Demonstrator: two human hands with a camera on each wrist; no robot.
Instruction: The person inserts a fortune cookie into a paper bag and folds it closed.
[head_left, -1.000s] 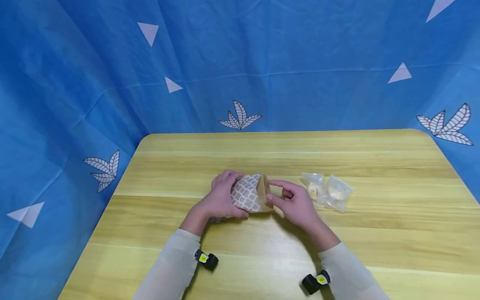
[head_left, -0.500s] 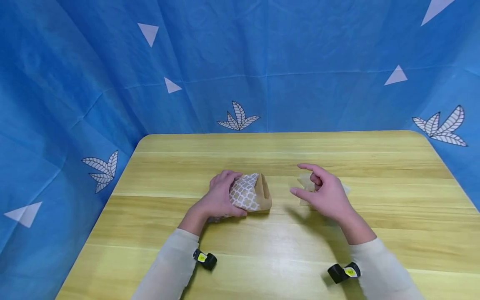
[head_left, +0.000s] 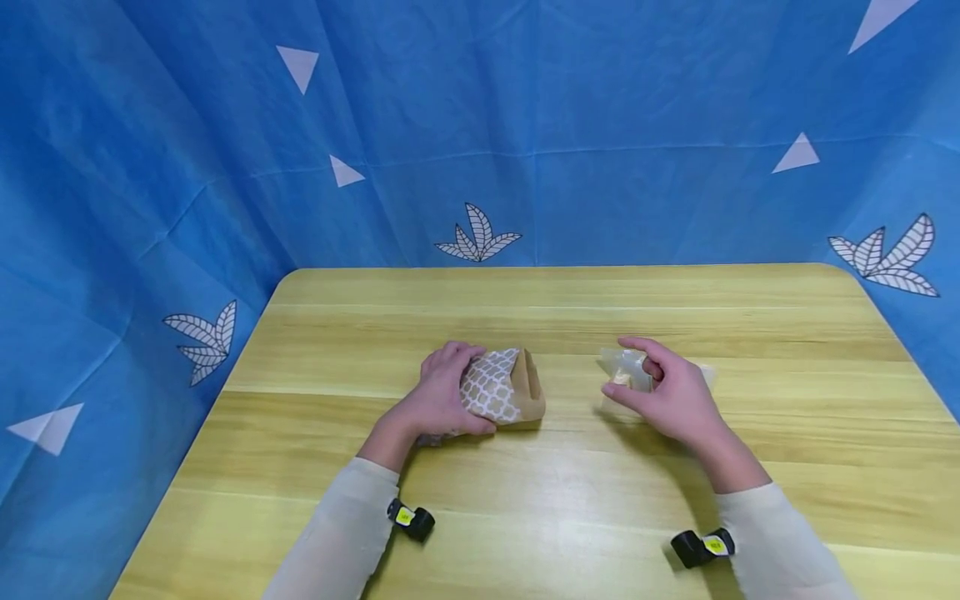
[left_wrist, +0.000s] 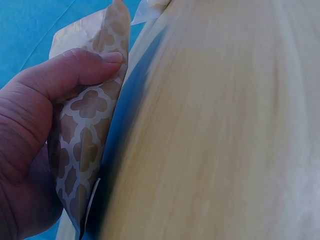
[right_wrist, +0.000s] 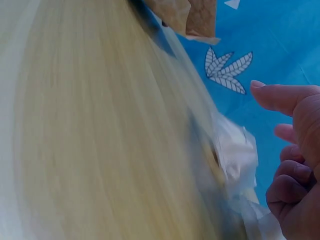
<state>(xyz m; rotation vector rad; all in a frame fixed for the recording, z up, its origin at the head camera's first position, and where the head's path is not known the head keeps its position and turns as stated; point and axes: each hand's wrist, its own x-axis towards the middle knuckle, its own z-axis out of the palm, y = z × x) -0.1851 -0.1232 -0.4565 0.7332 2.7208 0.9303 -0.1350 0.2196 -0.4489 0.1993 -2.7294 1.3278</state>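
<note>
The left sleeve (head_left: pixel 341 529) and right sleeve (head_left: pixel 783 546) are long, plain and off-white, stopping short of the bare left hand (head_left: pixel 442 393) and right hand (head_left: pixel 681 400). The compact left camera (head_left: pixel 423 523) and right camera (head_left: pixel 690 549) are black, each with a small yellow label (head_left: pixel 716 546), its dark print illegible.

Bag (head_left: pixel 489 387): paper. Packets (right_wrist: pixel 237 156): glossy plastic. Tabletop (head_left: pixel 540 500): smooth, glossy wood. Backdrop (head_left: pixel 615 83): creased cloth.

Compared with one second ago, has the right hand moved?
Yes: judged against the table, the right hand has moved rightward, away from the patterned bag.
</note>
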